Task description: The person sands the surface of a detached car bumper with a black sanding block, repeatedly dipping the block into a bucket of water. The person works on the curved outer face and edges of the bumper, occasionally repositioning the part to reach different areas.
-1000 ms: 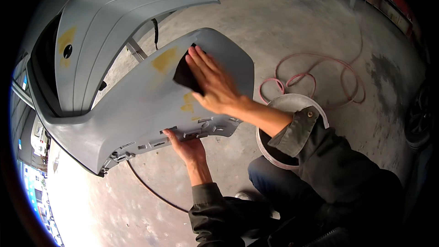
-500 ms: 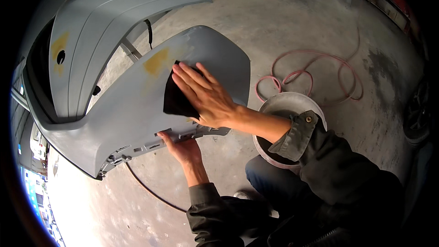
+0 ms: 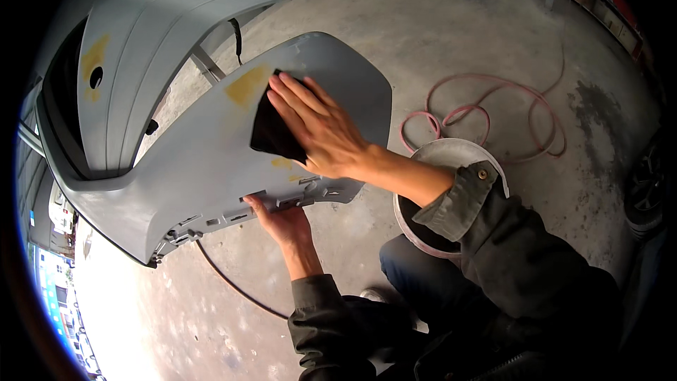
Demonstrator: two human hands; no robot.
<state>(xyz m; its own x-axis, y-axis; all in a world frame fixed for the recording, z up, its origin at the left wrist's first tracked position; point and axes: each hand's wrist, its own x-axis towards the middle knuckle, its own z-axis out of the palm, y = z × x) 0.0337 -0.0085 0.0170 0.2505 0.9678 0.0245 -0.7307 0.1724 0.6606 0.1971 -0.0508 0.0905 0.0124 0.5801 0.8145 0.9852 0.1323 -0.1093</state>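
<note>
A grey car bumper (image 3: 204,144) reaches across in front of me, with yellowish patches (image 3: 245,87) on its curved face. My right hand (image 3: 319,123) lies with fingers stretched over a black sheet (image 3: 276,130), which looks like sandpaper, and presses it to the bumper near its right end. The sheet's left part shows beside the fingers; the rest is under the palm. My left hand (image 3: 285,229) grips the bumper's lower slotted edge, thumb on the near face and the other fingers hidden behind.
A round pale bucket (image 3: 451,148) stands by my right forearm. Beyond it, a reddish hose (image 3: 486,79) loops over the concrete floor (image 3: 395,14). Another grey panel (image 3: 190,21) rises at the upper left. A dark wheel (image 3: 645,187) is at the far right.
My right hand and the black sheet have slid up the bumper, away from me, uncovering more of a small yellowish patch below. My left hand keeps its grip. The whole view has shifted slightly.
</note>
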